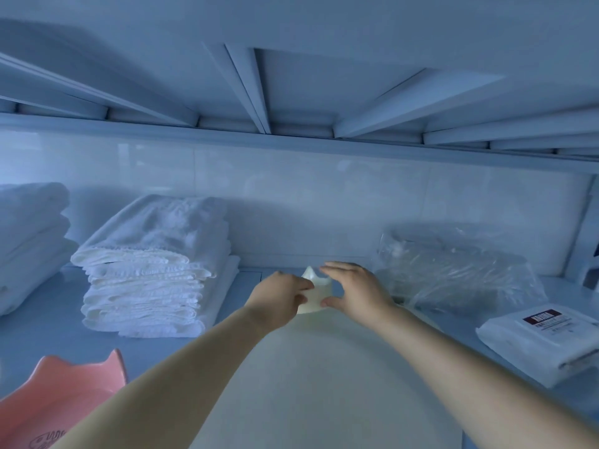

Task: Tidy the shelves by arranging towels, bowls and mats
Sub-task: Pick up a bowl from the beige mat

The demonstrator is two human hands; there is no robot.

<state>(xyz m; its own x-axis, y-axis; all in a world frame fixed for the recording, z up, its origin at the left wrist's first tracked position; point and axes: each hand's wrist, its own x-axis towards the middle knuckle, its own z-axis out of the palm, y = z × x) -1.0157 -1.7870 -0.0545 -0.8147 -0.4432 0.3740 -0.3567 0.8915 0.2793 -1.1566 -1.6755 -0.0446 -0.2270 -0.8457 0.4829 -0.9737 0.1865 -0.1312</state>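
Observation:
A large cream bowl (pixel 308 367) with two pointed ears on its far rim lies on the shelf (pixel 42 332) between my forearms. My left hand (pixel 282 296) pinches the far rim beside the left ear. My right hand (pixel 356 293) curves around the right ear, thumb on the near side and fingers arched over the top. A pink bowl (pixel 61 393) with the same eared shape sits at the lower left, partly cut off by the frame. A stack of folded white towels (pixel 152 273) stands left of my hands.
Another pile of white towels (pixel 29 238) is at the far left. A crinkled clear plastic bag (pixel 453 273) lies right of my hands, and a white wrapped pack with a dark label (pixel 544 341) sits at the right edge. The ribbed upper shelf (pixel 291 92) hangs low overhead.

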